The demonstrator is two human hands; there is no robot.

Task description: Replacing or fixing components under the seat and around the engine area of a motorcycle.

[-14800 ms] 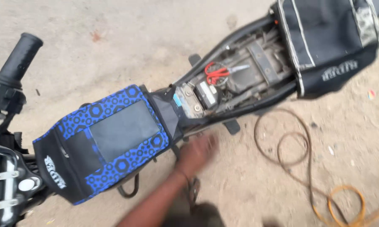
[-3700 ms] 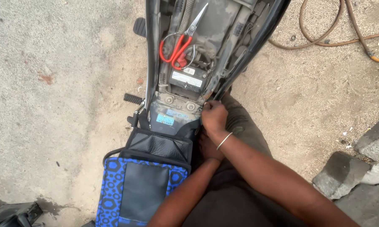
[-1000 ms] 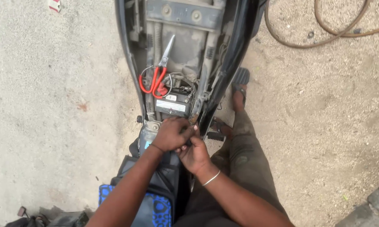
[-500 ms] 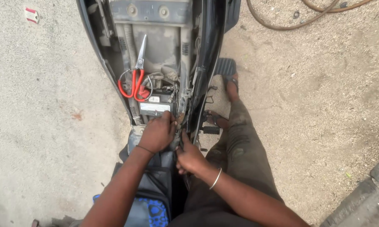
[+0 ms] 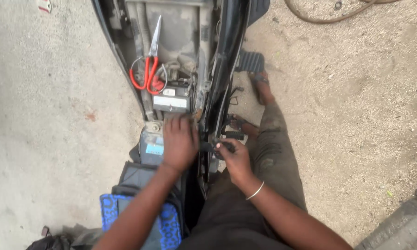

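I stand astride a motorcycle whose seat is off, so the open frame bay (image 5: pixel 180 32) shows. My left hand (image 5: pixel 179 141) rests palm down on the frame just below the black battery (image 5: pixel 171 99), fingers curled over the parts there. My right hand (image 5: pixel 234 157), with a thin bangle on the wrist, grips a small black part (image 5: pixel 214 148) at the right side of the frame. What lies under either hand is hidden. Red-handled scissors (image 5: pixel 148 65) lie in the bay above the battery.
A blue patterned tank cover (image 5: pixel 111 208) is at the bottom left. A footpeg (image 5: pixel 251 60) and my sandalled foot (image 5: pixel 262 85) are on the right. A hose (image 5: pixel 328 16) curls on the sandy ground at the top. A stone kerb (image 5: pixel 402 227) sits at the bottom right.
The view has shifted, so the bay sits lower and closer. My left hand has stayed by the battery while my right hand has moved apart, to the frame's right side.
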